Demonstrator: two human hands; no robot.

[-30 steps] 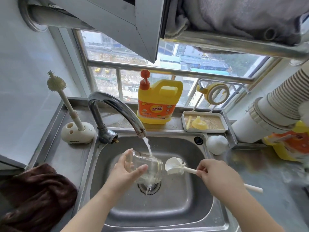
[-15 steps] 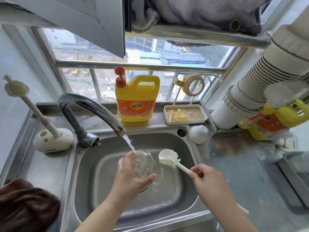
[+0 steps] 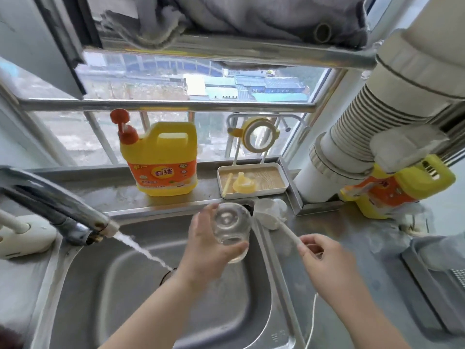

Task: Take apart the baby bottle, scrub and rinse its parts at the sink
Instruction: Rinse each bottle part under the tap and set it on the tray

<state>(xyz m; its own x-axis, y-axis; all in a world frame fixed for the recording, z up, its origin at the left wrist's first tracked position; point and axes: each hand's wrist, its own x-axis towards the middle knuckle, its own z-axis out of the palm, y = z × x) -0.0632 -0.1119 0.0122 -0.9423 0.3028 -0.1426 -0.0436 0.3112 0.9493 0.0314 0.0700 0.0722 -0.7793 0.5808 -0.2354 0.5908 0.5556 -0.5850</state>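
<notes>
**Now: bottle out of the stream, brush held to its right**

Right now my left hand (image 3: 208, 250) is wrapped around the clear bottle body (image 3: 231, 229), thumb across its lower end and fingers behind it, with its rounded base turned up toward me. I hold it over the right part of the sink (image 3: 141, 285), close to the right rim. Water (image 3: 141, 249) runs from the faucet (image 3: 63, 205) in a slanted stream to the left of the bottle, well apart from it, landing near the drain beside my forearm.

My right hand (image 3: 324, 263) pinches the white handle of the bottle brush (image 3: 271, 210); its blurred head sits just right of the bottle, above the counter edge. On the sill behind stand a yellow detergent jug (image 3: 161, 159) and a white tray (image 3: 251, 183) holding a yellow bottle part (image 3: 243, 186).
</notes>
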